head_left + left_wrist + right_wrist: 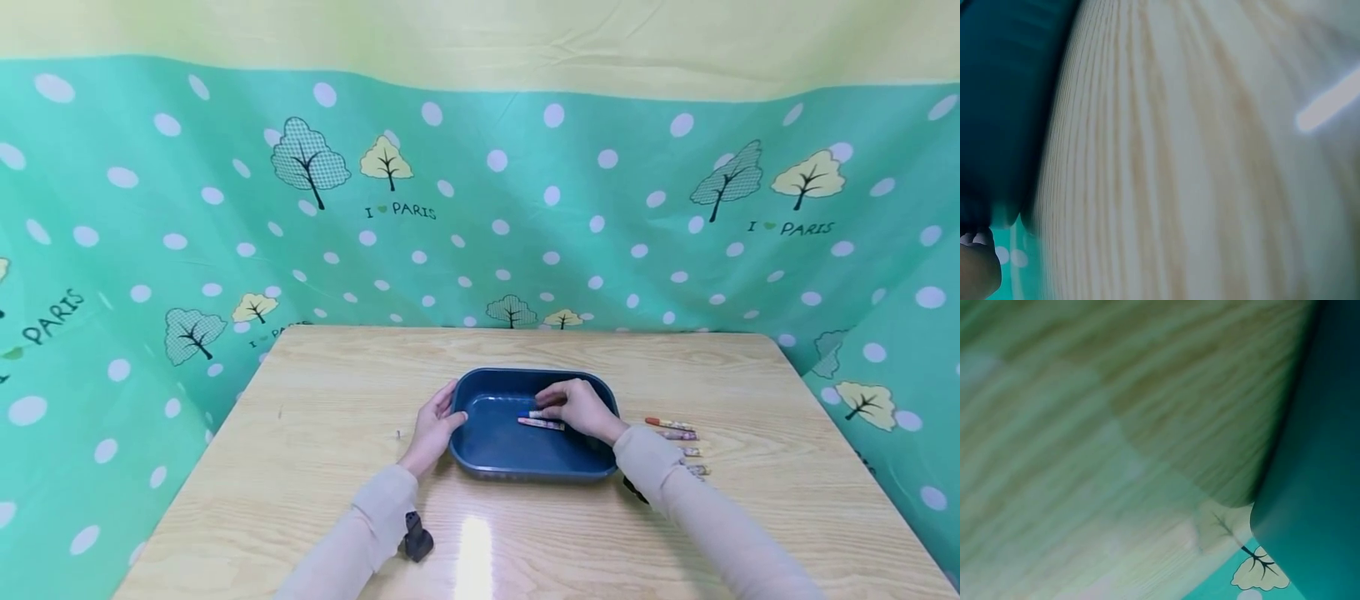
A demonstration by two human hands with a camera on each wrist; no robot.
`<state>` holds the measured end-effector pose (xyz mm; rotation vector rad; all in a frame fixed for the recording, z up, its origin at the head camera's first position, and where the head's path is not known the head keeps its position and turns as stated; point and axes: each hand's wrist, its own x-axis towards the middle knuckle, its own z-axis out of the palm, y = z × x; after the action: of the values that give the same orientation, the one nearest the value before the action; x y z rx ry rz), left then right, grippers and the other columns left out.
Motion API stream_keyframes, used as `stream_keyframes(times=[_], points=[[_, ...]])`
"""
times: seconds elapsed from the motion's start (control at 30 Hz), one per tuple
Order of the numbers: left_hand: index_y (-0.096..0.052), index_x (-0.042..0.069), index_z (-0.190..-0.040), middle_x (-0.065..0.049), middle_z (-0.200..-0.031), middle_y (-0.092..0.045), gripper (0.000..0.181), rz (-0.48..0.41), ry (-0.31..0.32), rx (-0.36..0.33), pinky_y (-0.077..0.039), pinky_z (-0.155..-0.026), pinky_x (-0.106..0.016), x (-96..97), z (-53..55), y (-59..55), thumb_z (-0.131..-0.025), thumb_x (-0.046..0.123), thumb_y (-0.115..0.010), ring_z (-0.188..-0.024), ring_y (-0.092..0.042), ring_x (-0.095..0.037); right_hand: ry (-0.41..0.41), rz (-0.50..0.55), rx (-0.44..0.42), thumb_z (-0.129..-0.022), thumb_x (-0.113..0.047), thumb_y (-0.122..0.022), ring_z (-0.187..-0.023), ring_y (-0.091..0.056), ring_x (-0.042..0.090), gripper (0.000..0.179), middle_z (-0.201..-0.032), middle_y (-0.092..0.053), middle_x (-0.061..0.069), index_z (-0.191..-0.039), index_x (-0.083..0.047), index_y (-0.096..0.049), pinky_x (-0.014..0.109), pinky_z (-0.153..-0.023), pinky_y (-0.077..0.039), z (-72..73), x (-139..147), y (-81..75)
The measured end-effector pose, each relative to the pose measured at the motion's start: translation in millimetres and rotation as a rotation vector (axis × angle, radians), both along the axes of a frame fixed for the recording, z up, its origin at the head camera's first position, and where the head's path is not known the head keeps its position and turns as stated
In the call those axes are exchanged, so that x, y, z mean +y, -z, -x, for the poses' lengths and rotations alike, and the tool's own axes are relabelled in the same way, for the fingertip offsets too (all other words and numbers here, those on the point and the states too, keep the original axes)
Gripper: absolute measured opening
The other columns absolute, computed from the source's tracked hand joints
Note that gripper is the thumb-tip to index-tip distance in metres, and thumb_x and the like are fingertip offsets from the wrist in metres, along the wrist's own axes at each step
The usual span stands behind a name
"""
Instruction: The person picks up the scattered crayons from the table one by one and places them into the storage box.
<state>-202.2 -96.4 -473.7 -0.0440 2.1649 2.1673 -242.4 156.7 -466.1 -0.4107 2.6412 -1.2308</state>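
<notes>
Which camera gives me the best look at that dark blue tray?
The head view: it shows the dark blue tray nearly whole, inside and rim. Both wrist views catch only part of its outer side, cropped at the picture's edge.

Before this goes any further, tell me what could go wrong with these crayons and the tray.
The right sleeve passes close beside the crayons on the table and might set them rolling. Two crayons lie close together inside the tray by the right hand, which could nudge them apart. The left hand grips the tray; a tug could slide it.
</notes>
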Motion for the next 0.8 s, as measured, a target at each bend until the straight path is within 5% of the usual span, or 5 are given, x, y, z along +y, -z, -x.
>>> stream_keyframes(times=[0.23,0.8], points=[[-0.035,0.004,-0.140,-0.022,-0.143,-0.036,0.060,0.007,-0.021,0.016,-0.033,-0.108,-0.042,-0.3,6.1,17.0,-0.083,-0.005,-0.051,-0.132,-0.034,-0.035,-0.015,0.019,-0.002,-0.084,-0.007,-0.063,-0.094,-0.064,0.016,0.024,-0.100,-0.070,0.004,-0.107,-0.007,-0.068,0.033,-0.082,-0.055,-1.9,-0.6,-1.2],[-0.034,0.003,-0.140,-0.022,-0.143,-0.035,0.061,-0.026,-0.020,0.013,-0.031,-0.109,-0.042,-2.1,5.8,14.6,-0.083,-0.006,-0.052,-0.132,-0.033,-0.034,0.038,0.091,0.006,-0.086,-0.013,-0.062,-0.098,-0.064,0.018,0.028,-0.106,-0.068,0.006,-0.113,-0.008,-0.065,0.036,-0.086,-0.054,-2.1,-0.1,-2.6]])
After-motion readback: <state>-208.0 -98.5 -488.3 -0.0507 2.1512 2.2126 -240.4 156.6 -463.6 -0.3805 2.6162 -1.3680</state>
